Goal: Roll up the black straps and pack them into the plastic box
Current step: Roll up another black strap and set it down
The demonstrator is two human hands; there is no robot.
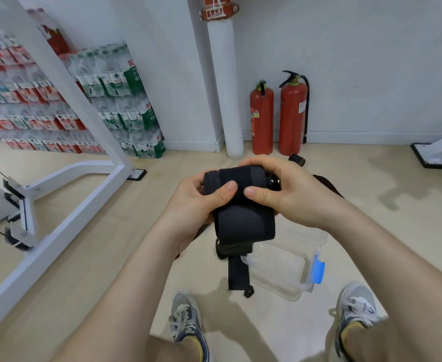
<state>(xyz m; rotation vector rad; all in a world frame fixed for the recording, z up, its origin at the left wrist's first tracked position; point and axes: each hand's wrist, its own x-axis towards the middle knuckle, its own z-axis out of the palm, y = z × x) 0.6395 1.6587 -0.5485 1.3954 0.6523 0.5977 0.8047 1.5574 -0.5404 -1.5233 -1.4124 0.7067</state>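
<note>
We held the part-rolled black strap (243, 220) above the plastic box (287, 288), which stood on the floor. The left hand (199, 202) and right hand (280, 194) both gripped the roll, thumbs pressing its outer wrap. In our judgement, the hanging tail (236, 273) needed tight, edge-aligned winding.
</note>
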